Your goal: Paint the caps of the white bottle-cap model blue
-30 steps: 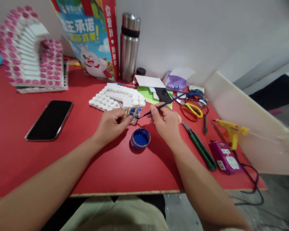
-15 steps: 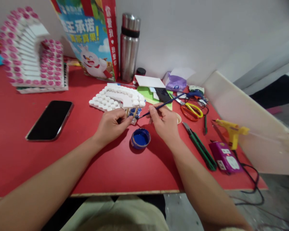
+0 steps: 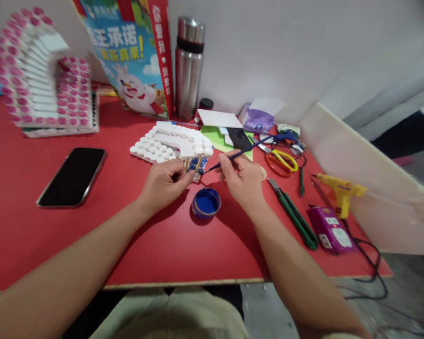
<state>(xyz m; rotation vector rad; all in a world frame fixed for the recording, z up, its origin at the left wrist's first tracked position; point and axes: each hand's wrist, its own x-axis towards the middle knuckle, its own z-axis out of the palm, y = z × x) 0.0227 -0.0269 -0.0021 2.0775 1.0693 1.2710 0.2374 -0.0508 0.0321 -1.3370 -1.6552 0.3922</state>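
Blue paint (image 3: 207,204) lies in a small pot (image 3: 202,216) on the near side. Just beyond, the right hand (image 3: 242,178) pinches a slim brush (image 3: 245,151), its tip at the white model's (image 3: 175,141) blue-daubed near end, between both hands. The left hand's (image 3: 165,181) thumb is there too; whether its hidden fingers grip, I cannot tell. Far off stands a steel flask (image 3: 188,70).
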